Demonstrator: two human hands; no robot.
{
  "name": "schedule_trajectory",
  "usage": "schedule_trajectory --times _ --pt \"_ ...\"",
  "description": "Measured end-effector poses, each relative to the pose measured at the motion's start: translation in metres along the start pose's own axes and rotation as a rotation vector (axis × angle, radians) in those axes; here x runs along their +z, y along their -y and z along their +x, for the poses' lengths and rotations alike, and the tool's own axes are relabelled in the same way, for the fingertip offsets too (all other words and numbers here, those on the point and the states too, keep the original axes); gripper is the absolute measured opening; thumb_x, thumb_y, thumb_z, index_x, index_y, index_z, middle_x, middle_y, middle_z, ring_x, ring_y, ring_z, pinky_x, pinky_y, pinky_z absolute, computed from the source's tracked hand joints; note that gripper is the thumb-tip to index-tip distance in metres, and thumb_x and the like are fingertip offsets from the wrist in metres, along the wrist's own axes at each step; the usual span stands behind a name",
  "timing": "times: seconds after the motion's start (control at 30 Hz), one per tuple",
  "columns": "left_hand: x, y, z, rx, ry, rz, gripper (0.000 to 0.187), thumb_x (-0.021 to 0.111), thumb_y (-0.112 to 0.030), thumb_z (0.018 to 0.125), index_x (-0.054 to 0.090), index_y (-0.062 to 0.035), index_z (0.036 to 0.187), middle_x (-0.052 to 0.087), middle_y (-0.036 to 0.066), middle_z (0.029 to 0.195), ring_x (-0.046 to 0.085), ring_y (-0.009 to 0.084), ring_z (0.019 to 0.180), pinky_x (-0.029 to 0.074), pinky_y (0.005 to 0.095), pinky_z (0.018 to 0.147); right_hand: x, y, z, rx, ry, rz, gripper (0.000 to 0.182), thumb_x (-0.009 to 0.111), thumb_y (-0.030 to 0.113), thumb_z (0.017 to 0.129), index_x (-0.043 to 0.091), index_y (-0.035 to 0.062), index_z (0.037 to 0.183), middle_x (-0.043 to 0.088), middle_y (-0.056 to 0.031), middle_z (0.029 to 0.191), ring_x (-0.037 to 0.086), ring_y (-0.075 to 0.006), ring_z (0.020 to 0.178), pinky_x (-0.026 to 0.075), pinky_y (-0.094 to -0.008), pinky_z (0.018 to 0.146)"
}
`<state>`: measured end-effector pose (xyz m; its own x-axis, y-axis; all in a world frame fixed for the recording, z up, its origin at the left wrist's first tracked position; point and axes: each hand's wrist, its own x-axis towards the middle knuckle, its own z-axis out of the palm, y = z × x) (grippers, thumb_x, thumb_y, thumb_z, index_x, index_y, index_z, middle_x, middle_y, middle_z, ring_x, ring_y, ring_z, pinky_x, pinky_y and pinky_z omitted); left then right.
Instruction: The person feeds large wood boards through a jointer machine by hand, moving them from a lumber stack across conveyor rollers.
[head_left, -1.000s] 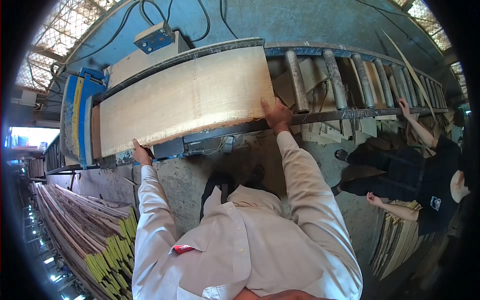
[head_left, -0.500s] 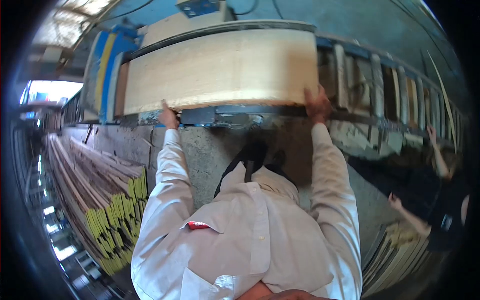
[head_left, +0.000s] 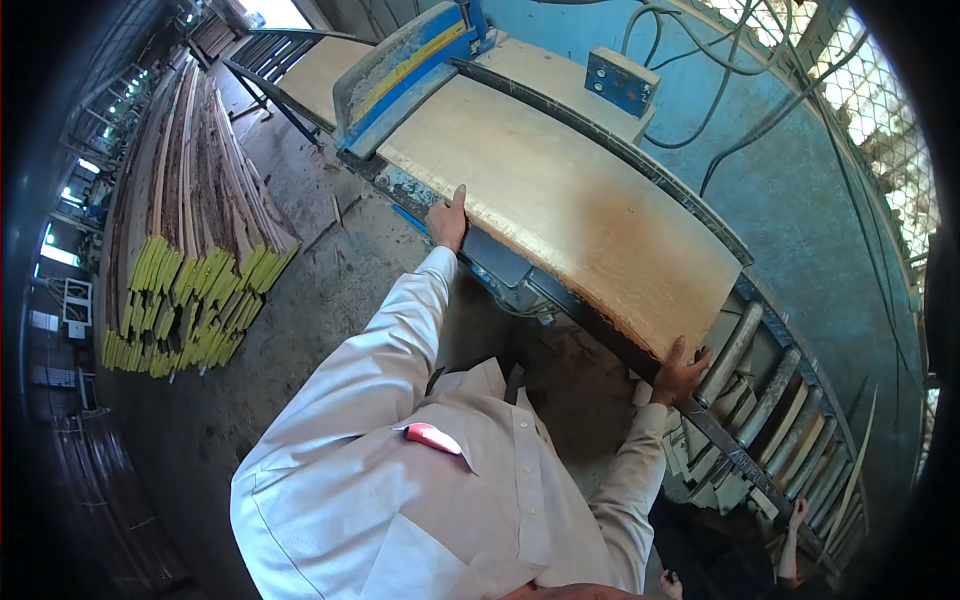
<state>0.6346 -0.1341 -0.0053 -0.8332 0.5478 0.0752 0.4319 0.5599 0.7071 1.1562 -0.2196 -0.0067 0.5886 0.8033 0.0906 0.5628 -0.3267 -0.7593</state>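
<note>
A wide pale wooden board [head_left: 560, 210] lies flat on a machine bed, with a rough brown near edge and a darker patch toward its right end. My left hand [head_left: 448, 220] grips the near edge, one digit stretched up along the wood and the other fingers curled, partly hidden. At the near right corner my right hand [head_left: 682, 372] holds the board, thumb on the face and fingers around the end. The left end of the board meets a blue and yellow machine frame [head_left: 405, 75].
Metal rollers [head_left: 768, 398] run off to the right, with offcuts beneath. A blue control box [head_left: 620, 82] stands behind the bed. Stacked planks with yellow ends [head_left: 185, 300] lie on the left floor. Another person's hand [head_left: 797, 515] is near the rollers at lower right.
My view has swung round, so the machine now slants down to the right. The board sits closer against the blue frame, and the brown strip between them no longer shows. Both hands stay on it.
</note>
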Motion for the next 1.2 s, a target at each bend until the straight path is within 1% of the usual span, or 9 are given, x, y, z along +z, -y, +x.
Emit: schedule_trajectory --times 0.07,0.2,0.27,0.37,0.57,0.63,0.83,1.03,1.2 --pt "-0.001 -0.003 -0.003 -0.022 0.006 0.022 0.077 0.060 -0.066 0.091 0.072 0.0100 0.088 0.070 0.034 0.091 0.068 0.0488 0.091 0.051 0.0518 0.086 0.000 -0.003 0.000 -0.011 0.001 0.003 0.087 0.069 0.051 0.092 0.037 -0.0013 0.153 0.049 -0.0271 0.150 0.049 -0.0398 0.139 0.039 -0.0454 0.114" --pt "-0.001 -0.003 -0.005 -0.033 0.029 0.002 0.076 0.059 -0.066 0.092 0.072 0.0093 0.090 0.069 0.035 0.096 0.068 0.0494 0.095 0.050 0.0521 0.088 0.002 -0.006 0.000 -0.029 -0.003 0.023 0.084 0.070 0.048 0.093 0.037 -0.0024 0.152 0.050 -0.0262 0.150 0.050 -0.0381 0.139 0.038 -0.0444 0.115" --pt "-0.004 -0.006 -0.006 -0.036 0.048 0.051 0.078 0.057 -0.068 0.092 0.071 0.0086 0.098 0.070 0.034 0.101 0.067 0.0493 0.099 0.051 0.0525 0.090 0.003 -0.008 0.002 -0.042 -0.002 0.039 0.083 0.069 0.048 0.094 0.038 -0.0025 0.152 0.050 -0.0260 0.149 0.050 -0.0376 0.139 0.038 -0.0442 0.115" --pt "-0.005 -0.008 -0.007 -0.021 0.038 0.073 0.078 0.055 -0.068 0.093 0.071 0.0079 0.100 0.070 0.034 0.101 0.067 0.0499 0.100 0.052 0.0521 0.091 0.004 -0.012 0.004 -0.036 0.001 0.048 0.081 0.069 0.047 0.094 0.040 -0.0026 0.151 0.052 -0.0256 0.148 0.050 -0.0369 0.139 0.038 -0.0440 0.116" --pt "-0.005 -0.008 -0.008 -0.009 0.019 0.062 0.077 0.054 -0.066 0.094 0.071 0.0089 0.099 0.070 0.035 0.099 0.067 0.0503 0.098 0.052 0.0518 0.091 0.002 -0.008 0.000 -0.006 0.011 -0.035 0.083 0.063 0.058 0.094 0.043 0.0006 0.150 0.055 -0.0229 0.147 0.052 -0.0380 0.137 0.040 -0.0442 0.113" --pt "-0.004 -0.005 -0.008 0.007 0.014 0.053 0.077 0.054 -0.066 0.095 0.071 0.0092 0.098 0.070 0.035 0.098 0.068 0.0502 0.098 0.052 0.0519 0.091 0.003 -0.008 -0.001 -0.019 -0.037 -0.081 0.078 0.062 0.060 0.093 0.051 0.0026 0.145 0.062 -0.0229 0.138 0.059 -0.0394 0.128 0.046 -0.0469 0.106" --pt "-0.006 -0.004 -0.008 0.037 -0.008 0.029 0.076 0.054 -0.065 0.095 0.072 0.0093 0.098 0.069 0.036 0.097 0.068 0.0505 0.097 0.052 0.0524 0.091 0.002 -0.007 -0.001 0.017 -0.035 -0.137 0.071 0.059 0.060 0.094 0.060 0.0038 0.136 0.067 -0.0247 0.128 0.065 -0.0427 0.119 0.050 -0.0496 0.098" --pt "-0.007 -0.002 -0.008 0.028 0.030 0.019 0.076 0.053 -0.064 0.095 0.071 0.0093 0.098 0.069 0.036 0.096 0.067 0.0511 0.096 0.051 0.0532 0.091 -0.002 0.000 -0.004 0.010 -0.021 -0.129 0.070 0.058 0.061 0.094 0.062 0.0038 0.134 0.070 -0.0244 0.121 0.068 -0.0429 0.111 0.053 -0.0492 0.092" --pt "-0.005 -0.003 -0.009 0.034 0.027 0.025 0.076 0.053 -0.064 0.096 0.071 0.0097 0.098 0.068 0.037 0.096 0.067 0.0515 0.096 0.051 0.0539 0.091 0.002 -0.011 0.000 -0.005 -0.008 -0.133 0.076 0.053 0.066 0.095 0.059 0.0050 0.139 0.068 -0.0245 0.126 0.065 -0.0445 0.116 0.050 -0.0505 0.095"
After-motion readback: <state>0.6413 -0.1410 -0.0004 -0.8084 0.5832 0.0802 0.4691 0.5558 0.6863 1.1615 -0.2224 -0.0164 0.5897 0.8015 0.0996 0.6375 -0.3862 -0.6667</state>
